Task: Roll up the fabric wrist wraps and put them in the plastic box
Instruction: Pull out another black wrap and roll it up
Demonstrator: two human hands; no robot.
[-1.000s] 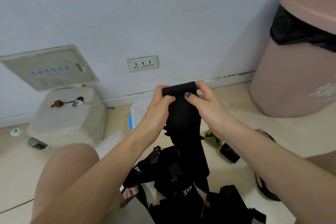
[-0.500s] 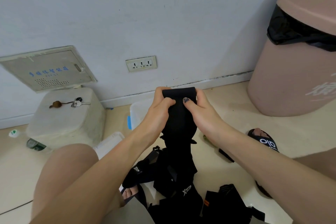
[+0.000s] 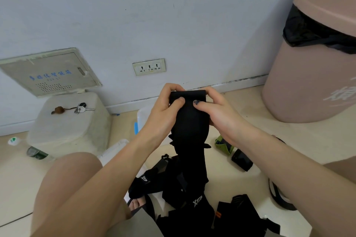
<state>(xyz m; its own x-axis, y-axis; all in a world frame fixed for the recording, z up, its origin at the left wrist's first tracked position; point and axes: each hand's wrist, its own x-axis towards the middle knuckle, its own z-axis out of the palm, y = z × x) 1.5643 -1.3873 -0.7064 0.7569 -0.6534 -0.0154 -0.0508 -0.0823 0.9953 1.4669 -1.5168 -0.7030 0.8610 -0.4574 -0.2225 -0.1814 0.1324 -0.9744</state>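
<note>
Wrist wrap (image 3: pixel 189 121) pinched at top by both hands (image 3: pixel 163 113) (image 3: pixel 217 115), plastic box (image 3: pixel 143 119) mostly hidden behind

"XTEP" is seen in white on a black wrist wrap (image 3: pixel 197 201) lying on the floor, and again on another black wrap (image 3: pixel 143 179) beside it. Blue characters are printed on the wall panel (image 3: pixel 50 73), too blurred to be read. A pale mark on the pink bin (image 3: pixel 316 82) is cut off and cannot be made out.
</note>
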